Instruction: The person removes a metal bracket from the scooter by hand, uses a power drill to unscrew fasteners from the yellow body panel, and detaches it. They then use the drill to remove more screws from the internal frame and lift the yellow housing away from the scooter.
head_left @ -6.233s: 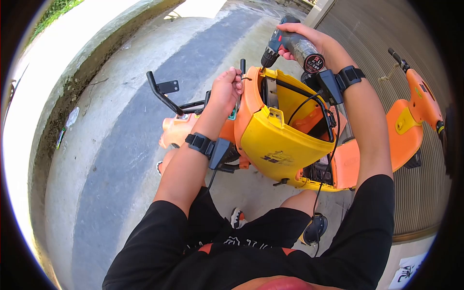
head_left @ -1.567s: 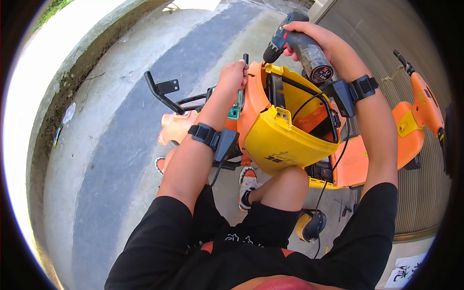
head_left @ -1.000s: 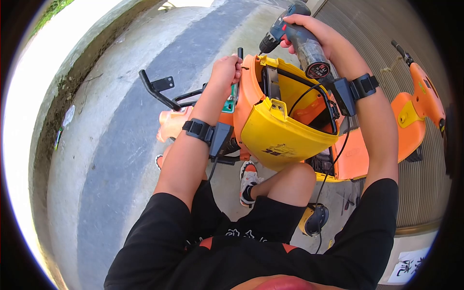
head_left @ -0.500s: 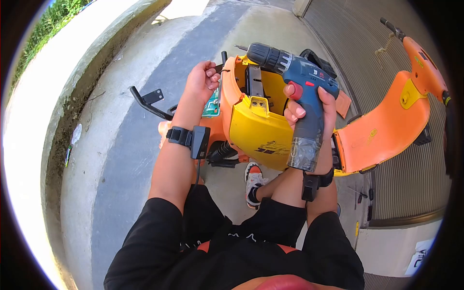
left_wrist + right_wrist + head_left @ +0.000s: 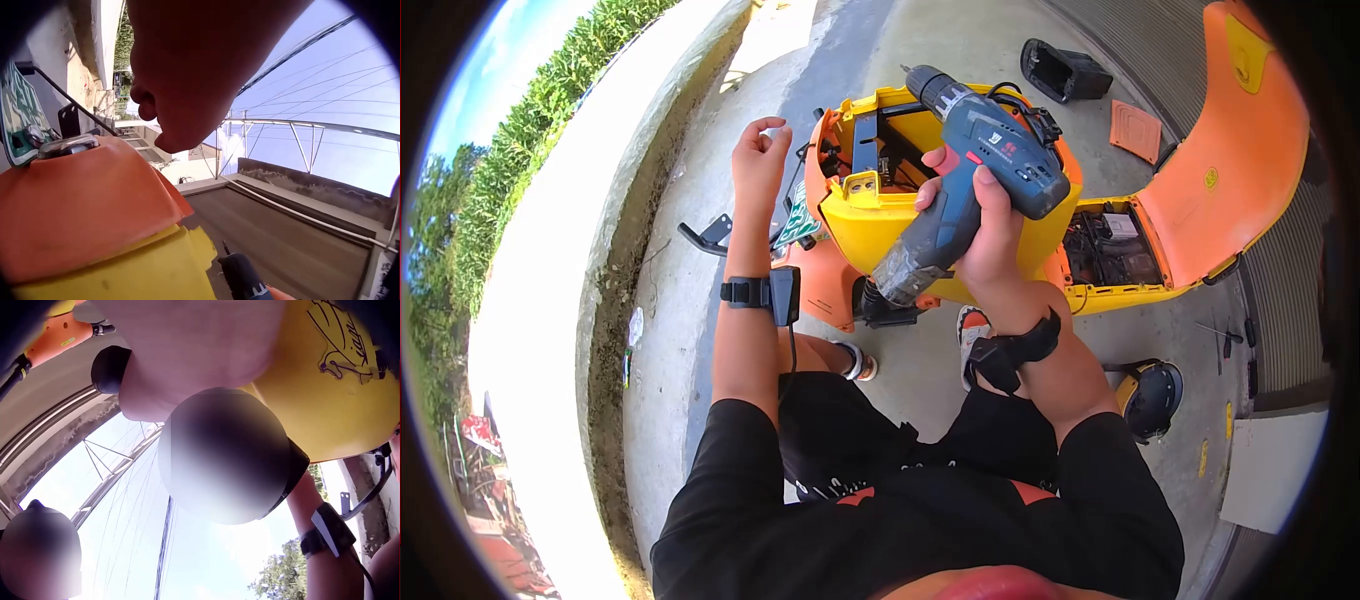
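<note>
My right hand (image 5: 985, 230) grips a dark blue cordless drill (image 5: 1000, 145) by its taped handle, finger by the red trigger. The drill is held up over an orange and yellow scooter body (image 5: 870, 225), its bit pointing up and left, clear of the shell. In the left wrist view the drill's chuck (image 5: 240, 275) shows beyond the yellow rim. My left hand (image 5: 760, 165) is raised just left of the shell's open top, its fingers curled and nothing showing in them. In the left wrist view it hangs dark above the orange panel (image 5: 94, 194).
A black bin-like box (image 5: 1090, 78) and an orange panel (image 5: 1135, 130) lie on the concrete behind. Wires fill the footboard compartment (image 5: 1112, 245). A yellow and black helmet (image 5: 1152, 400) and screwdrivers (image 5: 1226, 342) lie right. A low kerb (image 5: 605, 350) runs along the left.
The drill has come off the shell's upper corner, swung round and been drawn back toward me. My left hand has left the shell's edge, moving left. The head view has turned, showing hedge and sky.
</note>
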The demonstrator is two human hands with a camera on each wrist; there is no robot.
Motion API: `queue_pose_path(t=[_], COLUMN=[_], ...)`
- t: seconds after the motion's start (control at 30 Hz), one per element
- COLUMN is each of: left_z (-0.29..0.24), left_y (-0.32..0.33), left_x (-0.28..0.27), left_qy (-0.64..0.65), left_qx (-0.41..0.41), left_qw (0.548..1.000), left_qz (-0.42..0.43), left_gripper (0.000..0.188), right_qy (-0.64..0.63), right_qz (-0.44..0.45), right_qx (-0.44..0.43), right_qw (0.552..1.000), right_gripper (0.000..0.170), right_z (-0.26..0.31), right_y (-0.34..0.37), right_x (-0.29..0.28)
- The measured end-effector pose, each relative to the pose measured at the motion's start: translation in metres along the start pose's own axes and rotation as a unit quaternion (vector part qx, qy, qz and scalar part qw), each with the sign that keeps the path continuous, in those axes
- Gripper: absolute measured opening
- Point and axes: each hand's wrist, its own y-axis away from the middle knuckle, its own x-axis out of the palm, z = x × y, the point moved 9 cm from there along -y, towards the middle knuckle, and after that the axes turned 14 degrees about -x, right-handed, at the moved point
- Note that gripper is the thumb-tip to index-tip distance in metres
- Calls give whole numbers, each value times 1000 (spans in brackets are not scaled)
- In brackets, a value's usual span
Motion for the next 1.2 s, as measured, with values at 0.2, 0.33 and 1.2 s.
queue_pose_path(t=[0.2, 0.33, 1.2], left_z=[-38, -44, -47], left_y=[-35, -44, -40], left_x=[82, 106, 129], left_qy=[-401, -606, -685], left_qx=[74, 110, 189], left_qw=[905, 779, 700], left_qz=[123, 120, 76], left_gripper=[52, 47, 29], right_qy=[-4, -27, -78], right_qz=[32, 33, -5], right_qx=[3, 31, 109], right_qw=[999, 999, 991], right_gripper=[46, 43, 35], right_z=[7, 2, -8], right_y=[8, 9, 9], right_x=[-3, -5, -13])
